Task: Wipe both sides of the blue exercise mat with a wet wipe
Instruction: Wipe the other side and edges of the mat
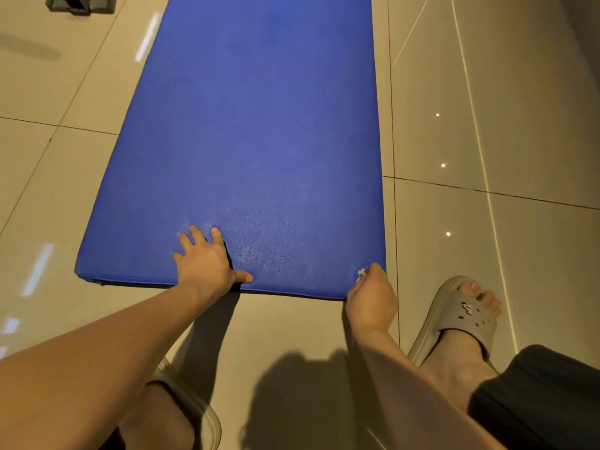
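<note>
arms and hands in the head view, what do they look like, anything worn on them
Both forearms are bare, with no sleeves in view. The left hand and right hand wear no gloves, and no rings, watch or bracelet show. Fingernails look short and unpainted.

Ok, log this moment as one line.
left hand: flat on blue mat | right hand: clutching wet wipe at near corner | mat: flat on floor

Beige glossy floor tiles (487, 131); grey slipper (461, 319) R side; dark obj (79, 3) top L.

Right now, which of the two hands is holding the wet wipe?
The right hand, closed at the mat's near right corner, with the white wipe peeking out. The left hand lies flat, empty.
</note>
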